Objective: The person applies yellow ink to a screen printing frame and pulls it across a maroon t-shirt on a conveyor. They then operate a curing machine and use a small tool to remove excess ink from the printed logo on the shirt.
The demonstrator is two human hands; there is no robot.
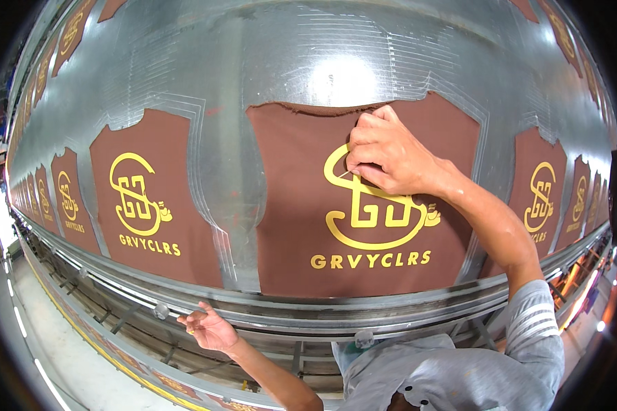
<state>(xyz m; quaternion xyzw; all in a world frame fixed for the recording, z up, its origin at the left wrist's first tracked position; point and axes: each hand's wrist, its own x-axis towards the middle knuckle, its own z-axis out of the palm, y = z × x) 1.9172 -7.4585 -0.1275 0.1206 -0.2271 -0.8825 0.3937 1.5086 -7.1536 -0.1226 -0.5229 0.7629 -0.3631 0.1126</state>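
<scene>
A brown fabric shirt panel [295, 198] lies flat before me on the grey metal table, its neckline edge slightly curled. A large yellow curved emblem [343, 240] with a line of lettering is printed on it. My right hand [391, 154] reaches over the panel's upper middle, covering part of the emblem. Its fingers are pinched together, and a thin pale sliver shows at the fingertips, too small to name. Low on the left, off the table's near edge, my left hand [211, 329] is held out with fingers loosely apart, with a small yellow spot on one fingertip.
Similar printed panels lie in a row to the left [144, 205] and right [543, 185], with more along the far side. Thin outlines mark the metal table [233, 157]. A metal rail [288, 322] with round knobs [161, 310] runs along the near edge.
</scene>
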